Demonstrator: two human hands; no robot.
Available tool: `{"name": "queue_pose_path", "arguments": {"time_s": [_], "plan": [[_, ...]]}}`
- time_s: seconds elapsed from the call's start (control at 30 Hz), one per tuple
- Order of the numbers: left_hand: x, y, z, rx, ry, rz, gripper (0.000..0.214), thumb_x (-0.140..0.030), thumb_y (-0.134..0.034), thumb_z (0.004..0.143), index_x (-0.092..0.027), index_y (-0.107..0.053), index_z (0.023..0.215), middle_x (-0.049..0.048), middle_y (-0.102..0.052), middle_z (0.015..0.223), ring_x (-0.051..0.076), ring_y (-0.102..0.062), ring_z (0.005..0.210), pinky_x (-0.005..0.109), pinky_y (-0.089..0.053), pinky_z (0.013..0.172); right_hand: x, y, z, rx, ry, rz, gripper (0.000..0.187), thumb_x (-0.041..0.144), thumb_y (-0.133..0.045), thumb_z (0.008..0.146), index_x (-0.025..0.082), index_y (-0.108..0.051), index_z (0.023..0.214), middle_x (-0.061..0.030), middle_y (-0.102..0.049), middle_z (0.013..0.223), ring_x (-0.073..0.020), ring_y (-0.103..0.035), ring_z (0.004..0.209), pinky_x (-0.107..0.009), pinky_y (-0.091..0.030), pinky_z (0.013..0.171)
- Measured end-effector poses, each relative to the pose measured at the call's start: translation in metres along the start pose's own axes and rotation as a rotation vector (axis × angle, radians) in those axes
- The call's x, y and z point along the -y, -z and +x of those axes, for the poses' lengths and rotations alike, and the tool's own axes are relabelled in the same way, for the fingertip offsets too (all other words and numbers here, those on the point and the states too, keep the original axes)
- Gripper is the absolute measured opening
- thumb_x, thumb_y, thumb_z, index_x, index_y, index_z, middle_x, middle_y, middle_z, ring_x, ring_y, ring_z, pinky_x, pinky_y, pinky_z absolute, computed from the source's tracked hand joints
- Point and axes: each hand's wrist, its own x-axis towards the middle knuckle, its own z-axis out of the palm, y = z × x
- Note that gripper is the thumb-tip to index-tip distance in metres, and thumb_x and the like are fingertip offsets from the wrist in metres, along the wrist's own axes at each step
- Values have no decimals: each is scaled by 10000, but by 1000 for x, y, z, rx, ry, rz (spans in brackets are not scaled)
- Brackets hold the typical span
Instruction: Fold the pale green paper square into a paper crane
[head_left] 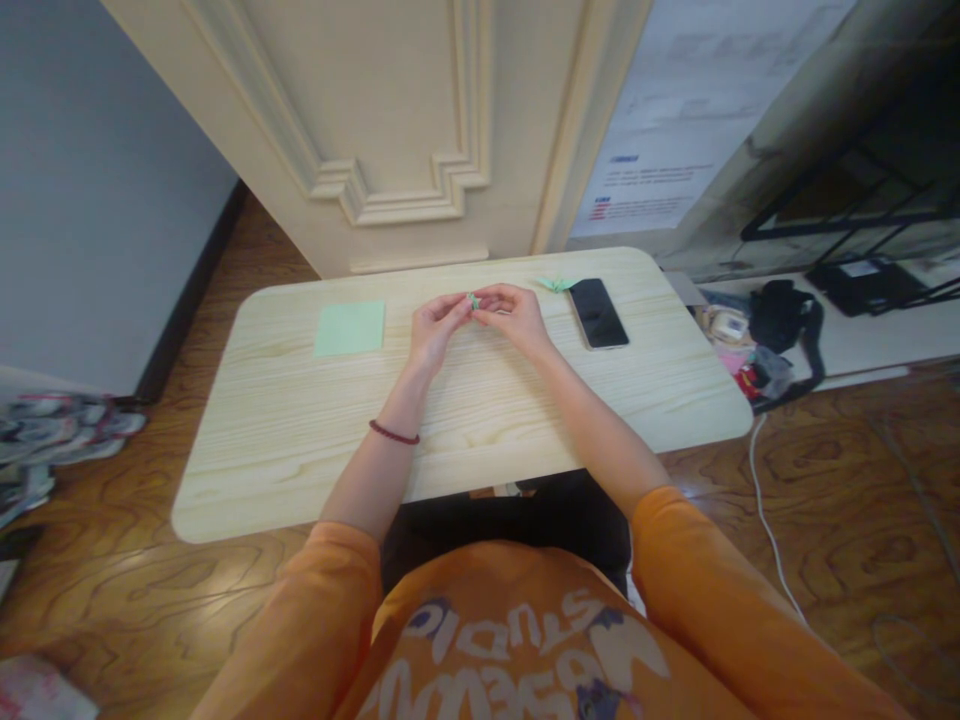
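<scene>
My left hand [433, 332] and my right hand [513, 318] meet above the middle of the light wooden table [285, 450]. Their fingertips pinch a small piece of folded green paper [473, 300]. A finished-looking green origami crane [556, 285] lies at the far edge of the table, just past my right hand. Beside it is a black smartphone [598, 313], lying face up. A flat square of pale green paper [349, 328] lies to the left of my left hand. A dark beaded bracelet [394, 432] circles my left wrist.
A cream panelled door [375, 130] stands behind the table. To the right, a low shelf [862, 340] holds a black bag, cables and small items. A white cable [765, 530] runs across the wooden floor. Shoes lie on the floor at the left.
</scene>
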Motion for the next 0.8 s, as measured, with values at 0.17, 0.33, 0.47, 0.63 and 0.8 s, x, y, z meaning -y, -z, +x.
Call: {"name": "queue_pose_path", "arguments": {"time_s": [0.17,0.33,0.47,0.63,0.8], "plan": [[2,1,2,-5,-43,83,419,-519,-799,640,-168,-736,860,68,-754,888,197,-708,837,347,-588,791,1,0,-1,6,-14,24,369,307,-785,617,164,-699,946,-2,-653,730,-128,-611,655,-305,-542,708],[5,2,3,-11,-106,182,352,-405,-807,637,-168,-726,884,74,-758,906,203,-715,836,350,-586,804,1,-2,-2,4,-16,6,350,349,-764,663,176,-697,959,-3,-649,728,-133,-620,664,-302,-545,707],[5,2,3,-49,-152,280,298,-313,-794,635,-171,-720,887,69,-758,889,189,-715,796,322,-581,778,0,-5,-2,-18,7,-12,352,430,-738,700,187,-698,952,-14,-660,748,-134,-616,655,-289,-551,656],[-1,-1,-1,-63,-193,352,263,-305,-752,662,-179,-724,892,60,-758,898,170,-709,770,280,-578,717,3,-7,-5,-61,44,-99,321,417,-713,719,176,-703,930,-30,-689,771,-152,-640,702,-282,-553,652],[-6,-6,-7,-85,-224,347,242,-318,-744,676,-172,-728,869,68,-751,908,166,-706,781,273,-574,734,9,-9,-10,-115,87,-233,214,329,-660,751,187,-718,899,-31,-711,804,-165,-655,763,-276,-545,684]]}}
